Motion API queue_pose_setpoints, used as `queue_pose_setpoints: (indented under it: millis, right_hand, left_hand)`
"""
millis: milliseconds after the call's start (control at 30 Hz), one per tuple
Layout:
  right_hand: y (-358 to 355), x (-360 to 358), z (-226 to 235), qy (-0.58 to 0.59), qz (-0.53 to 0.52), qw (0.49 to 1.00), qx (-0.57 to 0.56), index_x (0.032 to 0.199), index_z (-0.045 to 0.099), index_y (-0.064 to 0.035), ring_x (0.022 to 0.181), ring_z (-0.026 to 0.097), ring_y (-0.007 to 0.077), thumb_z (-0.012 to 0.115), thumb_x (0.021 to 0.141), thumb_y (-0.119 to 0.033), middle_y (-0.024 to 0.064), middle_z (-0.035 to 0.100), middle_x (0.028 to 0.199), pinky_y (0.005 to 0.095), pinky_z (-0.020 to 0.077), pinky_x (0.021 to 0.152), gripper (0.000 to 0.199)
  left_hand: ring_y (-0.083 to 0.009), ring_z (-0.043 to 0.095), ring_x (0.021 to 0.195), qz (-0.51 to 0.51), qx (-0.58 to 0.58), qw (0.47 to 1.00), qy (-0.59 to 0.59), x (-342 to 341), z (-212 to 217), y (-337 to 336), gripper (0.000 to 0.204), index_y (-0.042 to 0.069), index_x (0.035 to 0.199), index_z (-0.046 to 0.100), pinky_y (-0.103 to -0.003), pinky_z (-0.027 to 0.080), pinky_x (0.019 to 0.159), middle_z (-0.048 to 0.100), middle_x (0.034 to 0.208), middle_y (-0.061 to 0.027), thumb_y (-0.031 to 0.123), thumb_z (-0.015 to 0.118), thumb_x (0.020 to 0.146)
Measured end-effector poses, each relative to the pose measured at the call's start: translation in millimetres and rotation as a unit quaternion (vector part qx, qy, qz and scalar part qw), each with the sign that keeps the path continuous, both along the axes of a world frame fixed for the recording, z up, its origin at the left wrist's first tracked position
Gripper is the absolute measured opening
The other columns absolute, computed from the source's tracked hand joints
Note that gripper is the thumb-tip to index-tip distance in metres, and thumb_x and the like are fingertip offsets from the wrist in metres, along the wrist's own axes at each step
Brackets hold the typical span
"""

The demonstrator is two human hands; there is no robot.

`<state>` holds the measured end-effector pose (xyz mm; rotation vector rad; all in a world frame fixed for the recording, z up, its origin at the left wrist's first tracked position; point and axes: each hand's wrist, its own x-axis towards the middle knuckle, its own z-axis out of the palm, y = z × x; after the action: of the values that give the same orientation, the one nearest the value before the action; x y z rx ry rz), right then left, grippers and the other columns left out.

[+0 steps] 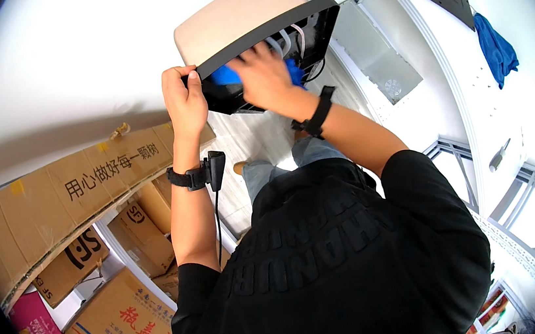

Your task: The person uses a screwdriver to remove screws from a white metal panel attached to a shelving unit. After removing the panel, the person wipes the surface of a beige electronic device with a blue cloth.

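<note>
above cartons (85,188), left hand (184,104) gripping panel edge (265,32)

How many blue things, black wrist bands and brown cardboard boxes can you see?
Blue things: 2, the cloth under the right hand and the cloth hanging on the white wall
Black wrist bands: 2, left and right
Brown cardboard boxes: about 5, such as the big one
Total: about 9

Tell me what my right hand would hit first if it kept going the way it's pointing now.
Your right hand already presses a blue cloth into the open black case. Pushing on, it would likely meet the case's inner wall near your left hand, which has a grip on the edge; depth is unclear.
</note>
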<state>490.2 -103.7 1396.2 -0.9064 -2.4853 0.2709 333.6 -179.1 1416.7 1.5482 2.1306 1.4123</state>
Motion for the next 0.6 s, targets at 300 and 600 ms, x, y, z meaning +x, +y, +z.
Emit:
queue_pose_setpoints:
  millis: [300, 600]
  right_hand:
    - [5.5, 11.7, -3.8, 0.020, 0.024, 0.999, 0.027, 0.117, 0.060, -0.0127, 0.112, 0.047, 0.0329, 0.069, 0.060, -0.004, 0.0111, 0.053, 0.117, 0.0464, 0.0484, 0.078, 0.058]
    - [-1.6, 1.3, -9.4, 0.028, -0.098, 0.995, 0.012, 0.116, 0.057, -0.0050, 0.108, 0.045, 0.0368, 0.072, 0.065, -0.009, 0.0182, 0.049, 0.115, 0.0474, 0.0475, 0.078, 0.054]
  left_hand:
    - [-0.0287, 0.053, 0.089, -0.008, 0.002, 1.000, -0.008, 1.7, -2.7, -4.4, 0.009, -0.002, 0.093, 0.056, -0.036, 0.042, 0.083, 0.054, 0.093, -0.0151, 0.005, 0.053, 0.089]
    - [-0.0278, 0.053, 0.088, -0.002, 0.006, 1.000, -0.004, 0.3, -1.5, -1.3, 0.008, -0.002, 0.092, 0.056, -0.035, 0.042, 0.082, 0.053, 0.093, -0.0144, 0.005, 0.053, 0.089]
